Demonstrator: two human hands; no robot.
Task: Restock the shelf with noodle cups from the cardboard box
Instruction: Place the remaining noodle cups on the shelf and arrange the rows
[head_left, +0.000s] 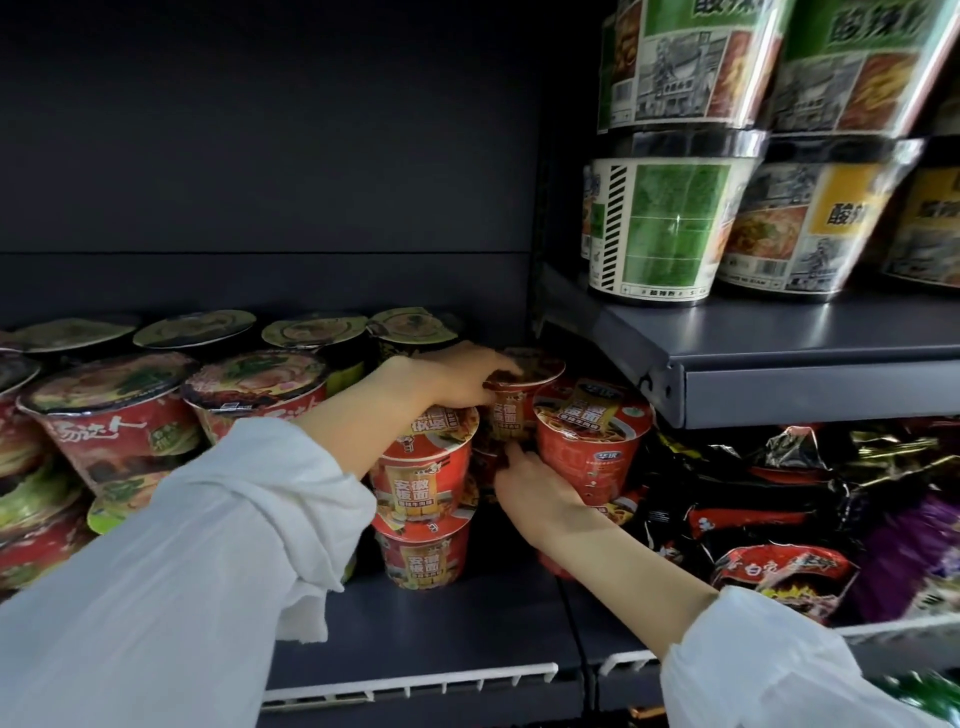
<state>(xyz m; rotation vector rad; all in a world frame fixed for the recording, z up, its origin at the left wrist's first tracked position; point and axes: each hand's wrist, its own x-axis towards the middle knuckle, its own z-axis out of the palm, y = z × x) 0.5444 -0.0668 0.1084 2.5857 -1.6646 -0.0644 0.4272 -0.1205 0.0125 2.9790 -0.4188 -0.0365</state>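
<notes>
The dark lower shelf (467, 623) holds red noodle cups (423, 556) stacked in twos just below the hands' grip. More red cups (114, 431) stand left of it, dark snack bags (769, 499) right. Up right, a grey shelf (779, 353) carries green cups (660, 228), maybe stacked.

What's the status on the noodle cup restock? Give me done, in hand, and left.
Done: a two-high stack of red cups and another red cup stand on the lower shelf. In hand: the left hand has its grip on the rim of a red cup at the back; the right hand steadies it from below. Left: bare shelf in front; the box is out of view.
</notes>
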